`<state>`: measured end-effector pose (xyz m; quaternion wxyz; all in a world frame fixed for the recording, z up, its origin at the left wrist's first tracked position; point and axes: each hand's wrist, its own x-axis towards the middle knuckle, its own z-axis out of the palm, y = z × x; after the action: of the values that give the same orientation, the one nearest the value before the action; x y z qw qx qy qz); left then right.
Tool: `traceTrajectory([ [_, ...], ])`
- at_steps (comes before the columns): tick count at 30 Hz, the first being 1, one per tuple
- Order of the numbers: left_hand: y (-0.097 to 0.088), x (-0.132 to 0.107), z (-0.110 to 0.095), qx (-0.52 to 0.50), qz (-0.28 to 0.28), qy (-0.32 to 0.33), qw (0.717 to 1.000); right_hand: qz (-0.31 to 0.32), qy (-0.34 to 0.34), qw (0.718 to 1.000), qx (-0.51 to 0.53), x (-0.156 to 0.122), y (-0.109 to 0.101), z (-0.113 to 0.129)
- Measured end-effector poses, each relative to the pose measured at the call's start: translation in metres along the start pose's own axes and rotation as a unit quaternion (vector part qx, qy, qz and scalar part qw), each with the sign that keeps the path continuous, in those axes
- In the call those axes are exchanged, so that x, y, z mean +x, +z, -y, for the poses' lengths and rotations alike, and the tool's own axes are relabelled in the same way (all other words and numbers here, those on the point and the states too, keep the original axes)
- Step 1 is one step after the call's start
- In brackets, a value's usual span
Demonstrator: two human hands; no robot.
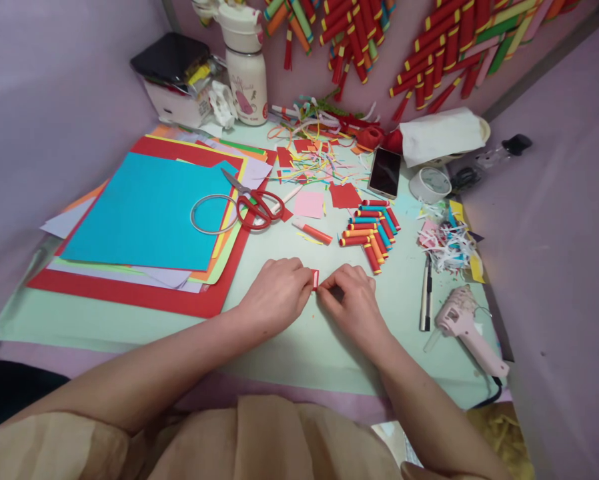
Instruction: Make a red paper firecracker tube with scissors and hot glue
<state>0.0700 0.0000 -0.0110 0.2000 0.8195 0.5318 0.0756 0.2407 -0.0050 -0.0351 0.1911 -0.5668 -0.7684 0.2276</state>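
Between my hands is a small red piece of paper (pixel 316 274) with a white strip on it. My left hand (pixel 279 291) is closed on its left edge, the fingers curled on the table. At its right side my right hand (pixel 352 303) has thumb and forefinger pinched together by the white strip; what lies between those fingertips is too small to make out. Beyond my right hand lies a group of rolled paper firecrackers (pixel 372 230) in red, blue and orange with yellow ends. An orange-red glue stick or pen (pixel 313 233) rests just past my left hand.
Stacked coloured paper (pixel 144 213) fills the left, with red-handled scissors (pixel 260 208) and a metal ring on its edge. A hot glue gun (pixel 472 337), a craft knife (pixel 425 297) and paper scraps (pixel 449 237) lie right. A phone (pixel 385 173) and bottle (pixel 247 87) stand further back.
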Motion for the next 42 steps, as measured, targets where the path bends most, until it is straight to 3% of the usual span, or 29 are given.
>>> traceTrajectory([
  [11, 0.002, 0.001, -0.001, 0.022, -0.002, 0.008, 1.000, -0.011, -0.019, 1.000, 0.004, 0.002, 0.001, 0.000],
  [19, 0.009, -0.008, 0.002, 0.038, -0.063, 0.026, 0.997, -0.051, -0.068, 0.996, -0.005, -0.003, -0.007, -0.005],
  [30, 0.015, -0.010, 0.005, 0.070, -0.097, 0.069, 0.990, -0.026, -0.147, 0.985, -0.084, 0.001, -0.006, -0.004],
  [37, 0.017, -0.008, 0.007, 0.095, -0.112, 0.081, 0.986, 0.002, -0.129, 0.989, -0.066, 0.005, -0.008, -0.005],
  [42, 0.009, -0.003, 0.002, 0.078, -0.075, 0.051, 0.993, 0.041, -0.084, 0.995, -0.029, 0.013, -0.012, -0.006],
])
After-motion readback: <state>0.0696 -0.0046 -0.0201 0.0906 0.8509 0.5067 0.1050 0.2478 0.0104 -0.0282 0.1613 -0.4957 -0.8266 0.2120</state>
